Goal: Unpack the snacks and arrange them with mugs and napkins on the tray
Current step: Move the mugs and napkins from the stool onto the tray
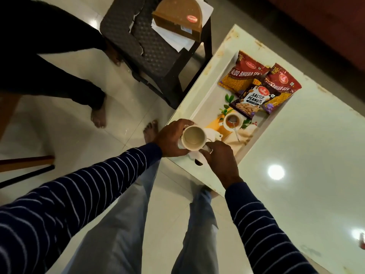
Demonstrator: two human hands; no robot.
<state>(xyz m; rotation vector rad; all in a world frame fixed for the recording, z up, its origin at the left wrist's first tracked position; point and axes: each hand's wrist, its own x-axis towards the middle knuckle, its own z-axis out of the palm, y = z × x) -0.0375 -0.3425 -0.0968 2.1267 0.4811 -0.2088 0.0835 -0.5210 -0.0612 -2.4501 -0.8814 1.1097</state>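
mug (193,137) sits at near end of tray (205,95), on white napkin (194,156)

left hand (170,138) wrapped round mug wall, fingers clamped on it; right hand (219,157) pinching at handle / napkin edge, can't tell which

mug looks ceramic: stiff, bit heavy, glazed so slippery, chips easy, so grab body or handle, not rim

napkin flimsy, will drag

snack packets (260,89) at far end, light, crinkly

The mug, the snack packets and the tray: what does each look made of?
The mug, held in the left hand, looks like glazed ceramic: thick cream rim, soft sheen. The snack packets look like printed plastic film, glossy and creased, with crimped ends. The tray looks like plastic or melamine, though that is uncertain: smooth white raised rim and a tea picture printed on its floor.
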